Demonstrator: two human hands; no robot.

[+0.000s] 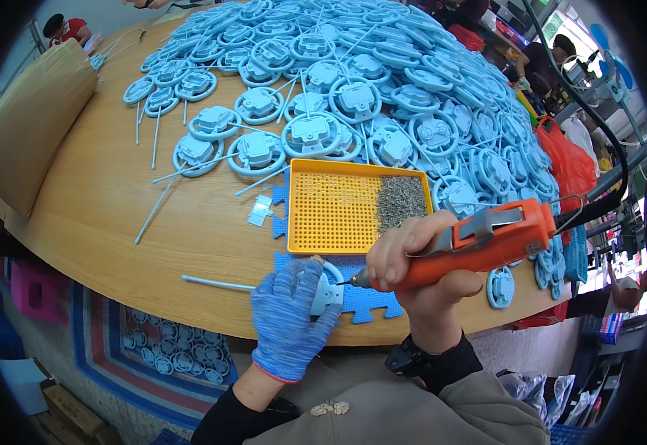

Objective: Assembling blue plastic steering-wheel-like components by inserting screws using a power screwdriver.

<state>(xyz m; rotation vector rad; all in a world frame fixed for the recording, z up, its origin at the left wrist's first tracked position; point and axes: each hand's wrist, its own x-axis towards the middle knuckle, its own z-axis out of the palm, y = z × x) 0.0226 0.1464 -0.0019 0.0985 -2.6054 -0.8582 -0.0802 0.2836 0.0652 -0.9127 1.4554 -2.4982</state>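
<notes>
Two hands are busy at the near edge of the wooden table [116, 200]. Left hand [288, 317], in a blue knit glove, is pressed down flat-ish with fingers curled over a light blue plastic wheel part [326, 291], pinning it onto a blue foam mat [368, 304]. The part's thin stick runs out to the left, pretty much parallel to the table edge. Right hand [405, 259] is bare and wrapped tight around an orange electric screwdriver [464, 248], fist fully closed on the body. The driver lies nearly horizontal, long axis running right to left and tilted slightly down, with its tip pointing left and touching the wheel part right by the gloved fingers. A dark cable leaves the back end toward the upper right. Just behind the hands sits a yellow perforated tray [335, 211] with a pile of small grey screws [400, 200] in its right side. Beyond that, a huge heap of the same light blue wheel parts [353, 74] covers most of the table, and a cardboard box [30, 126] sits off at the far left.
</notes>
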